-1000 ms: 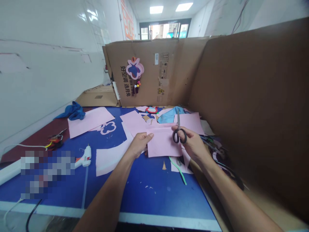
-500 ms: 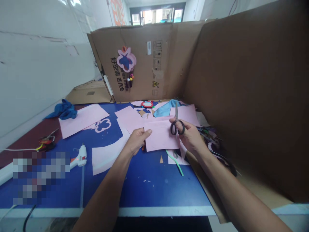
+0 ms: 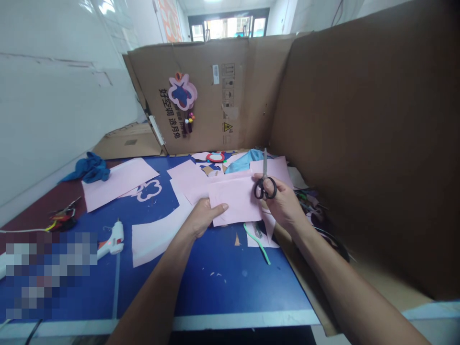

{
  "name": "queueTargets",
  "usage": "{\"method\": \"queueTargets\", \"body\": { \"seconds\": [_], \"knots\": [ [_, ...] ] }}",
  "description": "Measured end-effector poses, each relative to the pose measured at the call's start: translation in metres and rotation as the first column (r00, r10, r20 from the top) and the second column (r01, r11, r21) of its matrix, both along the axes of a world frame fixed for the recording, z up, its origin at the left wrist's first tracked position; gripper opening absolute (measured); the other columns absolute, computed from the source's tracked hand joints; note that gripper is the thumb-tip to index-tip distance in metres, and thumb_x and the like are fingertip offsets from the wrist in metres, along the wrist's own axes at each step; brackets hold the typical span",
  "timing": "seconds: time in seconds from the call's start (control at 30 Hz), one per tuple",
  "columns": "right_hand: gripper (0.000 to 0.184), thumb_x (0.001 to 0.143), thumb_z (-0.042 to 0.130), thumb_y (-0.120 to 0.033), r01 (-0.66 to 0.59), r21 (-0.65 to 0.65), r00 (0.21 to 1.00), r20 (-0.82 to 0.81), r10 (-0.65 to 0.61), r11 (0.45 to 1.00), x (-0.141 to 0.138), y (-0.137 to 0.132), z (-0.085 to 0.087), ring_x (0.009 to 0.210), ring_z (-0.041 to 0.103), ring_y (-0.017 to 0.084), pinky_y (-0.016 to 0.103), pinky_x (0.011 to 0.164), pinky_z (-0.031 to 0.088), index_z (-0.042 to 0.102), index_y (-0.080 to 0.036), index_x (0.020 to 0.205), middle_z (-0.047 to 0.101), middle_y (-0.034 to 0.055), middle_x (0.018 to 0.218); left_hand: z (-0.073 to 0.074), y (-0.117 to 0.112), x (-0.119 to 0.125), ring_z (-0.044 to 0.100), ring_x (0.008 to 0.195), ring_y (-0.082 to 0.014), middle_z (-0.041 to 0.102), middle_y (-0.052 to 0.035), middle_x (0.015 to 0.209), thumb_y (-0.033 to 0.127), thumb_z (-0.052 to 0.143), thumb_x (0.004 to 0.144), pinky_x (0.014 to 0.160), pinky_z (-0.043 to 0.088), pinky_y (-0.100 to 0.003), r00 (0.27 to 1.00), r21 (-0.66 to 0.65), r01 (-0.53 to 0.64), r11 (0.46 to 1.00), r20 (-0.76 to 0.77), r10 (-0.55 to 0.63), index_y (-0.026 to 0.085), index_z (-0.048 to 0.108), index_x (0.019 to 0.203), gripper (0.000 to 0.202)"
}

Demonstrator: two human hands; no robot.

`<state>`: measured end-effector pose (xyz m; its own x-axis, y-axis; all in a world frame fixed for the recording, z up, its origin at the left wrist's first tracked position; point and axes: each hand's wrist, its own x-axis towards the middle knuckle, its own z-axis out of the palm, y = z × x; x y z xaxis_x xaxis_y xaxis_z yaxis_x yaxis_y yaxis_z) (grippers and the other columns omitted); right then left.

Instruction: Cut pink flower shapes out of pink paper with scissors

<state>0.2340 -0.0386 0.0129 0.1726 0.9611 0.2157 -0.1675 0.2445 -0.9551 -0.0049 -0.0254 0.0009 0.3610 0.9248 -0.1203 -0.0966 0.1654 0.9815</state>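
Note:
A piece of pink paper is held up over the blue table. My left hand grips its left edge, thumb lying across the front. My right hand holds black-handled scissors, blades together and pointing up and away, near the paper's right edge. Some right-hand fingers are behind the handles, and the fingertips reach the paper's upper right corner. Behind it lie more pink sheets and a light blue cloth-like piece. A green strip rests on a paper scrap below.
A white glue gun stands at the left, near a pink flower-shaped cutout. A blue cloth lies on a large pink sheet. Cardboard walls enclose the back and right; a flower ornament hangs there. Tools clutter the right edge.
The view has shifted slightly. My left thumb lies a little further over the pink paper's front. Both hands keep hold of the paper and scissors.

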Motion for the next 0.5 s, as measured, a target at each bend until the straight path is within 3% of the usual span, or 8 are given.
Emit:
{"method": "queueTargets", "body": {
  "seconds": [0.13,0.23,0.33,0.5],
  "knots": [
    [0.053,0.084,0.077,-0.066,0.072,0.011,0.996,-0.057,-0.072,0.997,0.002,-0.003,0.007,0.079,0.066,0.021,0.032,0.065,0.052,0.078,-0.027,0.119,0.070,0.0035,0.090,0.001,0.006,-0.006,0.069,0.055,-0.0212,0.077,-0.0116,0.074,0.044,0.087,0.075,0.044,0.048,-0.027,0.996,-0.005,-0.089,0.996,0.009,0.089,0.011,0.077,0.096,0.040],
    [0.046,0.085,0.079,-0.060,0.047,-0.002,0.992,-0.117,-0.047,0.999,0.001,-0.005,0.008,0.072,0.061,0.017,0.028,0.060,0.050,0.078,-0.028,0.119,0.063,0.0001,0.081,0.004,0.008,-0.009,0.076,0.077,-0.0252,0.081,-0.0160,0.098,0.036,0.089,0.074,0.065,0.061,-0.033,0.971,-0.015,-0.186,0.983,0.152,0.186,0.011,0.078,0.106,0.043],
    [0.048,0.082,0.083,-0.056,-0.007,-0.051,0.993,-0.115,0.001,0.999,-0.002,-0.006,0.005,0.069,0.060,0.015,0.026,0.055,0.046,0.079,-0.025,0.118,0.066,0.0006,0.082,0.011,0.008,-0.011,0.076,0.101,-0.0301,0.079,-0.0174,0.117,0.031,0.089,0.073,0.090,0.062,-0.042,0.930,-0.024,-0.272,0.962,0.249,0.270,0.011,0.078,0.113,0.046],
    [0.060,0.077,0.088,-0.052,0.009,-0.109,1.000,-0.005,-0.010,0.994,-0.006,-0.006,0.000,0.077,0.067,0.020,0.027,0.056,0.046,0.074,-0.023,0.128,0.075,0.0041,0.084,0.015,0.007,-0.013,0.073,0.114,-0.0356,0.074,-0.0189,0.131,0.029,0.089,0.073,0.098,0.060,-0.051,0.905,-0.056,-0.275,0.960,0.320,0.279,0.013,0.076,0.120,0.051]
  ]
}}
